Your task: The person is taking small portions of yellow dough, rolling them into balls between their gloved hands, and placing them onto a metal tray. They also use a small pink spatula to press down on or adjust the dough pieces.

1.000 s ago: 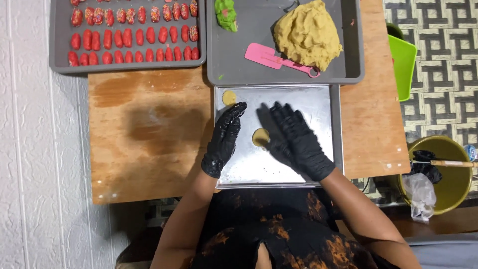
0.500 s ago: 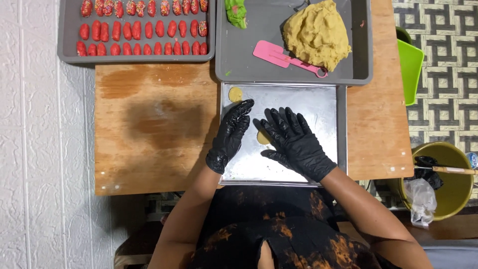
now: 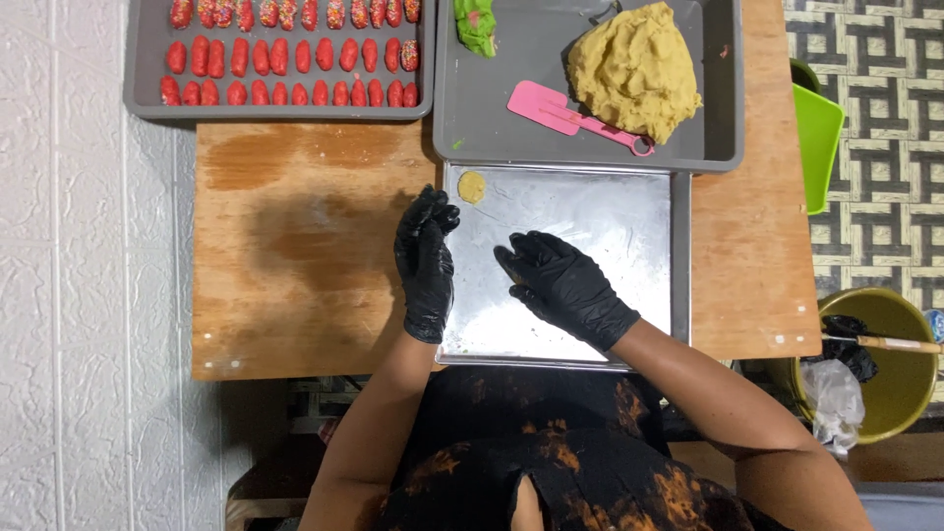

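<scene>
Since the last frame the left hand [image 3: 425,261] slid up toward the top left corner of the silver tray [image 3: 629,226], and the right hand [image 3: 562,285] went flat, so the dough piece that sat between them isn't visible anymore, prob under the right palm but can't tell.

Left to right: white textured wall/floor on the far left, then the wooden surface [image 3: 295,256] w/ a dark stain in the middle. Top left is a grey tray [image 3: 143,98] packed w/ rows of small red oblong pieces [image 3: 285,74], some w/ sprinkles on the top row.

Left hand, black glove, sits at the left rim of the silver tray, fingers curled loosely together and pointing up, not gripping anything I can see. Just beside its fingertips is a small flat round dough disc [image 3: 472,187] in the tray's top left corner, close but looks apart.

Right hand, black glove too, fingers spread, palm down on the tray, mid-left.

Above that, a second grey tray [image 3: 521,138] w/ a green lump [image 3: 477,25], a pink spatula [image 3: 560,113] and a big mound of tan dough [image 3: 634,69], the spatula's handle end touching the mound.

Far right: a lime green container [image 3: 818,138] off the edge of the surface, and lower down an olive bucket [image 3: 900,344] w/ a stick across it.
</scene>
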